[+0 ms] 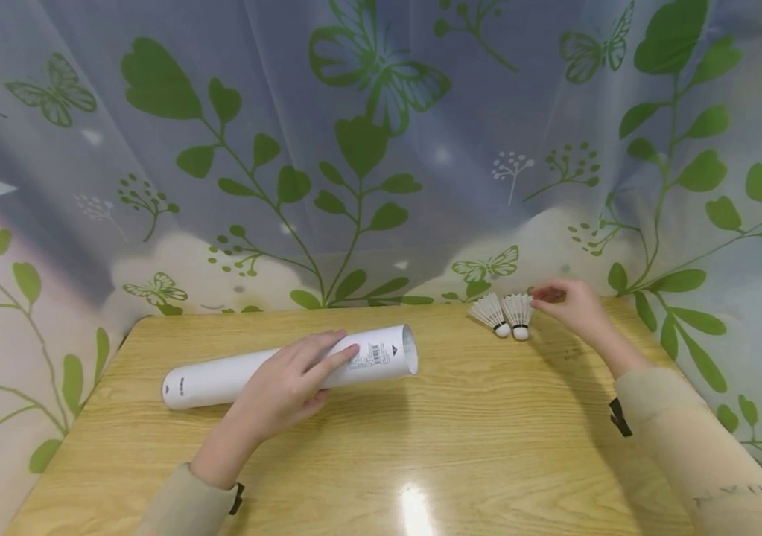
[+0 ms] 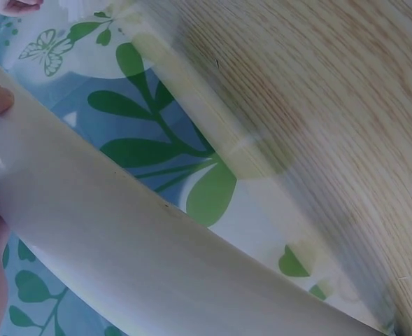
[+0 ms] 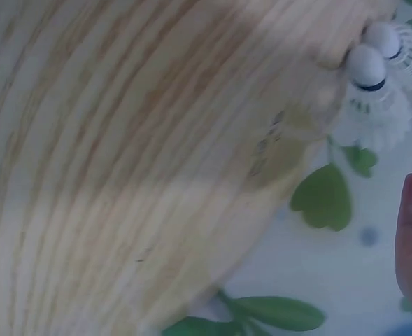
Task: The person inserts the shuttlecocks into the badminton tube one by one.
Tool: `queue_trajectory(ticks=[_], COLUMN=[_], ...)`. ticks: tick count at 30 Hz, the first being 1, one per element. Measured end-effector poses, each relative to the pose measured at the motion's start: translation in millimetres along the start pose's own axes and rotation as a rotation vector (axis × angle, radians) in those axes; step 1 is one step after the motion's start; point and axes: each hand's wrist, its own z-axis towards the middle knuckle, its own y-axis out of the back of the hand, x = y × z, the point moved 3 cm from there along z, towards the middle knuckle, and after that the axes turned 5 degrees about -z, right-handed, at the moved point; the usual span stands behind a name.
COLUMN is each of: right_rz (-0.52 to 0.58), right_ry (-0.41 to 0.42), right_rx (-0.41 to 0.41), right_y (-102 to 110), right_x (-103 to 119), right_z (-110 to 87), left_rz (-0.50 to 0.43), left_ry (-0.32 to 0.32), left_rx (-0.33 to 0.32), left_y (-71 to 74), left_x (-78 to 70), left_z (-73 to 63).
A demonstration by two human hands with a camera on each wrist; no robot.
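Observation:
My left hand (image 1: pixel 290 383) grips a white shuttlecock tube (image 1: pixel 233 376) across its middle, fingers over the top and thumb on the near side. The tube lies slanted above the table, its open end facing right, with a barcode and a black arrow printed near that end. In the left wrist view the tube (image 2: pixel 143 238) crosses the lower left, and only part of the hand shows. Two white feather shuttlecocks (image 1: pixel 520 316) stand side by side at the table's back edge, cork ends toward me. Beside the right one is my right hand (image 1: pixel 575 309), its fingertips close to the feathers; contact is unclear.
A wood-grain table (image 1: pixel 488 447) lies under everything, with a bright reflection near its front. Behind it and along both sides hangs a curtain (image 1: pixel 421 186) printed with green leaves and butterflies, close against the table's back edge.

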Motion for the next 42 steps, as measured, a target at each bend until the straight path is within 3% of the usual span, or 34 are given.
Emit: queue_trajectory(ticks=[14,29,42], right_rz=[0.036,0.049,0.002], right_ry=[-0.070,-0.092,-0.038], right_rx=[0.004,0.066,0.097], right_y=[-4,-17,-17], right_x=[-36,-41,-42], right_z=[7.5,19.6,19.8], left_rz=[0.000,0.000,0.007], left_ry=[0.002,0.004,0.007], left_rx=[0.004,0.007,0.008], left_y=[-1.5,-0.8,-0.4], left_x=[0.1,-0.3,-1.2], left_z=[-0.3,1.0,2.3])
